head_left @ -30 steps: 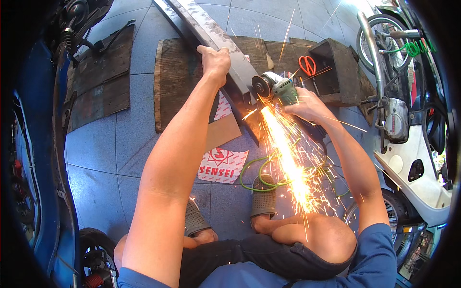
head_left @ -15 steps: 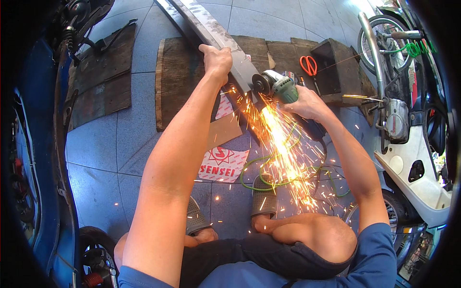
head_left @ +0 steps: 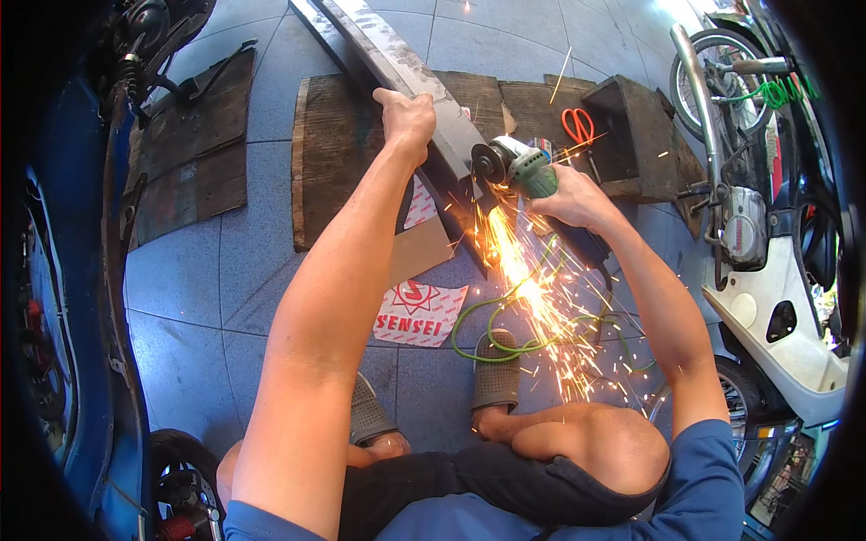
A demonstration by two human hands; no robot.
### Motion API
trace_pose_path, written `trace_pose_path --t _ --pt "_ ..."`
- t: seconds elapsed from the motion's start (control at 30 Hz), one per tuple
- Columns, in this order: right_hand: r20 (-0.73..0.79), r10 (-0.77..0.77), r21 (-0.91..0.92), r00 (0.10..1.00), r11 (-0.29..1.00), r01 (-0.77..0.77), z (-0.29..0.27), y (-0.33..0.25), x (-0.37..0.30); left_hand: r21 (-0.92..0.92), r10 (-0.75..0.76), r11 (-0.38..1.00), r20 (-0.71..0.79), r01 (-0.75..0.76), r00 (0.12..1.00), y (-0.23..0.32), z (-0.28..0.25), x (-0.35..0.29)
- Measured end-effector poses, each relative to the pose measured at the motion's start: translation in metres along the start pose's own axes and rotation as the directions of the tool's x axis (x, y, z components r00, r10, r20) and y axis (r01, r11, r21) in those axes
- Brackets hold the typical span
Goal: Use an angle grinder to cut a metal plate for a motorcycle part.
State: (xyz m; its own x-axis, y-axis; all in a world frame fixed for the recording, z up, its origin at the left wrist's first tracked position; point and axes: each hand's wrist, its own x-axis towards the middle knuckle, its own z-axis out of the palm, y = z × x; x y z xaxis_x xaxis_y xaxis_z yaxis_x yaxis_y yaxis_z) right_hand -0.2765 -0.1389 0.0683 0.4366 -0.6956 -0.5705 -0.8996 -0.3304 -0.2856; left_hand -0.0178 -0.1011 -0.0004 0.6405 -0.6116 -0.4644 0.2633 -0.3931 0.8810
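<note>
My left hand (head_left: 408,124) is closed over a long grey metal bar (head_left: 388,54), gripping it a little behind its near end. In my right hand (head_left: 577,197) is a green angle grinder (head_left: 534,171), held by its body. The grinder's dark disc (head_left: 490,163) meets the bar's near end. A bright stream of sparks (head_left: 519,261) pours from there toward my feet. Beneath the bar lies a second dark metal length (head_left: 458,212), partly hidden by the bar and my left arm. The fingers of my right hand are partly hidden behind the grinder.
Flat wooden boards (head_left: 338,162) lie under the work. Orange-handled scissors (head_left: 578,126) rest beside an open dark box (head_left: 631,135). A green cord (head_left: 469,347) loops near my sandals (head_left: 496,379), close to printed paper (head_left: 419,314). A motorbike (head_left: 767,316) stands at the right.
Both hands keep nearly the same places and grips. The grinder has shifted very slightly left, and the spark stream looks somewhat narrower. A few stray sparks now fly above the scissors.
</note>
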Motion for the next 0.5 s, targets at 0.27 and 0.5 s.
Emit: trace_pose_path --t 0.27,0.5 --pt "0.001 0.010 0.002 1.000 1.000 -0.010 -0.003 0.003 0.007 -0.010 0.012 1.000 0.012 -0.012 1.000 -0.003 0.003 0.007" --pt "-0.001 -0.088 0.083 0.996 0.993 0.088 0.000 0.013 0.010 -0.007 0.026 1.000 0.009 -0.026 1.000 0.003 0.003 -0.003"
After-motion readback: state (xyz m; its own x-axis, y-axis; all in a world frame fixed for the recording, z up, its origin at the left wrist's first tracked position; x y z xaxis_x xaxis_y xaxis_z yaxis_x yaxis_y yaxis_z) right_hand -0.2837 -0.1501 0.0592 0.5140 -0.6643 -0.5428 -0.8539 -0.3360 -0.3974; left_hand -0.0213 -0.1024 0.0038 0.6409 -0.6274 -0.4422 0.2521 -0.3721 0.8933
